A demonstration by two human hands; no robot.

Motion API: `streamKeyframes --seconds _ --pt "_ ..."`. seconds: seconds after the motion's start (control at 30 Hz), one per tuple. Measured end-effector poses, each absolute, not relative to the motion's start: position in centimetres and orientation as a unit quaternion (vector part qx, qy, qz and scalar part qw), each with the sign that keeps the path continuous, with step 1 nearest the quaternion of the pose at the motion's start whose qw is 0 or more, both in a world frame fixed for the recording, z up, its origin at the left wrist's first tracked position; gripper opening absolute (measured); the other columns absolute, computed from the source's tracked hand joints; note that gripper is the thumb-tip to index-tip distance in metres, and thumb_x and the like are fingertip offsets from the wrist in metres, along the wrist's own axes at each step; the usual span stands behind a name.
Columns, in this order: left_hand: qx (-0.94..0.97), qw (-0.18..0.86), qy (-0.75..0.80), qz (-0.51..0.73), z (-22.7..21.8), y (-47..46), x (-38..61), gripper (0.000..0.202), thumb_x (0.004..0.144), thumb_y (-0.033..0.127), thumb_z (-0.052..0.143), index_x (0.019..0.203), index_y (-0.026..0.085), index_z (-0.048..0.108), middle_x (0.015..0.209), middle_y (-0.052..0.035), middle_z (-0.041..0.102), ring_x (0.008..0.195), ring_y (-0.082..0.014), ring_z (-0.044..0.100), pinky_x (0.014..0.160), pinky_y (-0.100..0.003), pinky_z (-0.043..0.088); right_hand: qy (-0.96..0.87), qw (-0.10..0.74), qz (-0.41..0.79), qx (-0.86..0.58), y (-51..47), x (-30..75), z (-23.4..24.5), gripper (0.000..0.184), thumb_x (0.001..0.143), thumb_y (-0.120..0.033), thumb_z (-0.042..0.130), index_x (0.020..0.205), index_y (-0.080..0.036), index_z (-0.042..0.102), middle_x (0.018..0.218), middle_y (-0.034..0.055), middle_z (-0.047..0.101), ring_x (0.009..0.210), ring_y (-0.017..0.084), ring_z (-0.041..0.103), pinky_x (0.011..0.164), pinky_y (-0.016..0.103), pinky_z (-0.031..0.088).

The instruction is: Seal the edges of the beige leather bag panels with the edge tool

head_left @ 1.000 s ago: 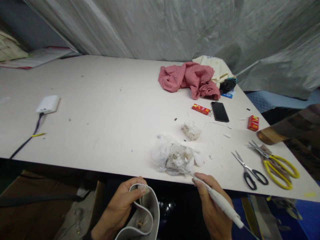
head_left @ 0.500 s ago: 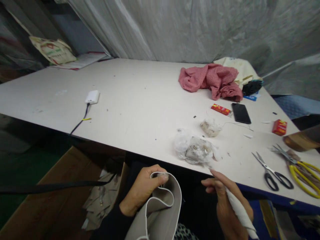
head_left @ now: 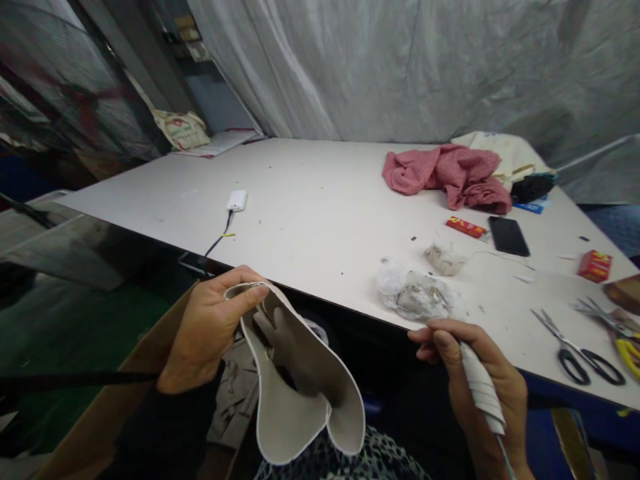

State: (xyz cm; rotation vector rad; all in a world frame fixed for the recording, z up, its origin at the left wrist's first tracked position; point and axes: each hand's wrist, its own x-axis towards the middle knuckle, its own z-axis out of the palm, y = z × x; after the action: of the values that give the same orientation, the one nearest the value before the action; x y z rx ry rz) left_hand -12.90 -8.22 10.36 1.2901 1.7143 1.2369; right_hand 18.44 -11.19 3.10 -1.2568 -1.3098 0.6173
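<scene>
My left hand (head_left: 200, 333) pinches the upper rim of a curved beige piece with pale edges (head_left: 287, 420), perhaps leather, thumb on top and fingers behind. The piece bends into an open, hollow shape over my lap. Wrapped in my right hand (head_left: 507, 377) is a slim tool with a white taped handle (head_left: 480, 390); a thin metal end sticks out at the bottom, and its other end is hidden by my fingers. Just beyond that hand, on the table, lies a grimy lump in clear plastic (head_left: 420, 293). The two hands are apart.
On the white table (head_left: 310, 220) lie black-handled scissors (head_left: 575, 353), yellow-handled scissors (head_left: 620, 333), a phone (head_left: 509, 236), red boxes (head_left: 595, 265), a pink cloth (head_left: 445, 173) and a white device with a cable (head_left: 237, 201). A cardboard box (head_left: 130, 400) with scraps stands below left.
The view has swung left. My left hand has moved left and up with the beige piece, which now opens out wider. My right hand keeps its hold on the taped tool near the table edge.
</scene>
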Motion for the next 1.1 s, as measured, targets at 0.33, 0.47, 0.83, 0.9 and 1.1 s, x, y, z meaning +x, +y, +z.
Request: streamKeyframes --seconds 0.33,0.47,0.83,0.9,1.1 --pt "0.574 0.133 0.688 0.422 7.4 -13.4 -13.1 0.019 0.087 0.037 0.07 0.075 0.023 0.073 0.077 -0.0007 0.07 0.076 -0.0213 0.064 0.072 -0.027 0.045 -0.706 0.454 0.325 -0.436 -13.6 16.2 1.4 0.01 0.098 -0.033 0.07 0.1 -0.024 0.076 0.078 -0.0004 0.077 0.064 0.015 0.075 0.058 0.017 0.059" --pt "0.557 0.151 0.697 0.426 6.1 -14.2 -13.1 0.019 0.088 0.036 0.071 0.073 0.023 0.071 0.075 0.0 0.068 0.075 -0.0205 0.063 0.071 -0.026 0.044 -0.771 0.414 0.291 -0.388 -14.2 15.2 0.5 0.028 0.102 -0.023 0.062 0.128 -0.028 0.069 0.122 0.0047 0.078 0.107 0.021 0.078 0.089 0.024 0.063" --pt "0.535 0.161 0.715 0.42 5.3 -15.4 -14.2 0.023 0.086 0.039 0.07 0.07 0.023 0.071 0.072 -0.0006 0.069 0.073 -0.0215 0.064 0.07 -0.027 0.043 -0.814 0.302 0.16 -0.47 -12.4 11.6 -1.4 0.016 0.097 -0.033 0.069 0.103 -0.022 0.061 0.08 0.0027 0.075 0.062 0.022 0.075 0.054 0.025 0.052" --pt "0.542 0.16 0.719 0.404 5.2 -15.3 -15.3 0.024 0.084 0.04 0.071 0.067 0.023 0.07 0.071 -0.001 0.069 0.072 -0.0217 0.064 0.069 -0.027 0.043 -0.808 0.298 0.169 -0.48 -13.3 11.8 -1.0 0.022 0.095 -0.036 0.073 0.099 -0.023 0.056 0.076 0.0 0.07 0.062 0.02 0.071 0.055 0.025 0.048" --pt "0.548 0.237 0.74 0.311 4.0 -16.0 -18.3 0.04 0.076 0.054 0.073 0.055 0.022 0.063 0.057 -0.0002 0.061 0.06 -0.0198 0.057 0.058 -0.026 0.038 -0.758 0.354 0.145 -0.527 -15.3 13.9 0.1 0.032 0.091 -0.047 0.076 0.094 -0.025 0.052 0.071 -0.0034 0.06 0.058 0.017 0.06 0.054 0.025 0.041"
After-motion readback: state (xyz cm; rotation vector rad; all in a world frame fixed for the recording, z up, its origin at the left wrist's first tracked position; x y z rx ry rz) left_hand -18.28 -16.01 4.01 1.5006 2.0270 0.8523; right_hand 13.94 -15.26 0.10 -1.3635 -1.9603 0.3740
